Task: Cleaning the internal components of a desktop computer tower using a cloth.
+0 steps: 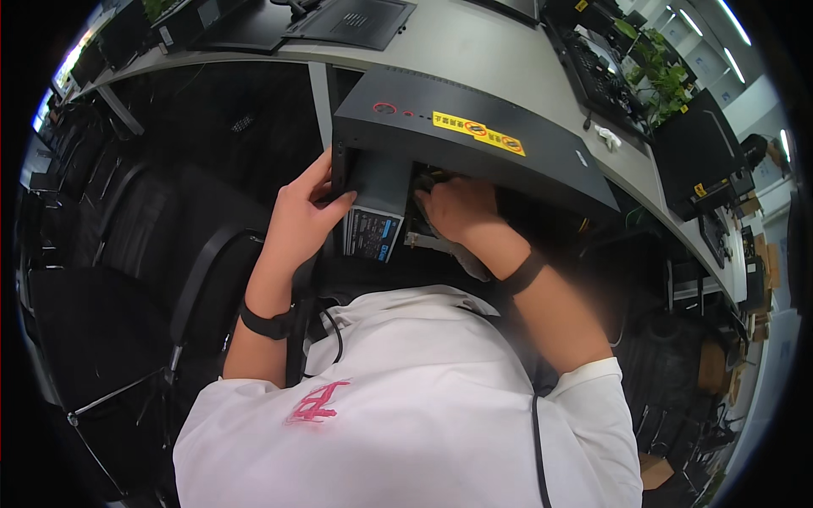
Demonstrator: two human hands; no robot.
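Note:
A black computer tower case (406, 136) lies at the near edge of the desk, its open side towards me. Yellow stickers (479, 133) with writing are on its front panel. A power supply unit (371, 233) with a printed label shows at the left end of the opening. My left hand (311, 206) grips the case's left edge, the thumb by the power supply shroud. Inside the opening, my right hand (460, 206) is on a grey cloth (467, 260), which hangs down below it; its fingertips are partly hidden.
A detached black panel (356, 22) lies on the grey desk (438, 44). Keyboards (587, 76), a potted plant (660, 76) and a crumpled white tissue (608, 138) are on the right. Black chairs (209, 273) stand at the left, and a cardboard box (654, 471) lies at the lower right.

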